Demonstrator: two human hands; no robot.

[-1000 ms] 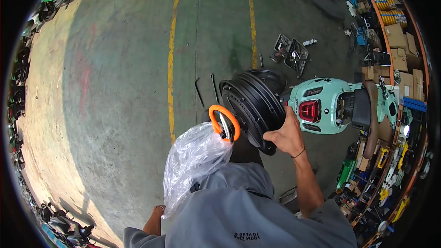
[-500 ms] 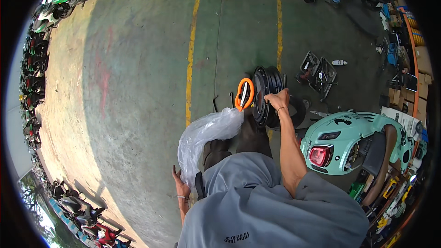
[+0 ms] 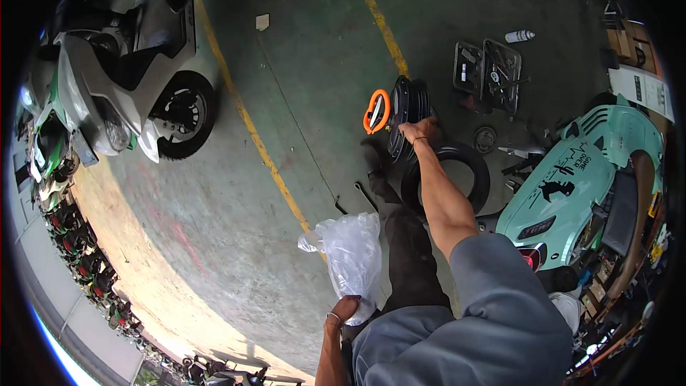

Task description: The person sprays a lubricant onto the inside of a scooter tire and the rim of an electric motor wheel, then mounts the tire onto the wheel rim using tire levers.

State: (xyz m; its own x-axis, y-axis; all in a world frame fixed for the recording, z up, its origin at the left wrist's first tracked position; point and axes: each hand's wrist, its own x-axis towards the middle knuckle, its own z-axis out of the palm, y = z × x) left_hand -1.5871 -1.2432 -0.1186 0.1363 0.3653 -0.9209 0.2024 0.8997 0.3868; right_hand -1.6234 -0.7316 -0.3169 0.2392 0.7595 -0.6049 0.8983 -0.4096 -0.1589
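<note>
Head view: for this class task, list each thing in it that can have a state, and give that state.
Left hand: closed on the bag
Right hand: gripping the wheel's edge
Bag: crumpled, see-through
Wheel: upright, no tyre on it
Orange loop: bent round, beside the wheel
Tyre: lying flat
Case: open, tools inside
Can: on its side

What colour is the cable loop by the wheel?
The cable loop is bright orange; it shows best in the head view.
</note>
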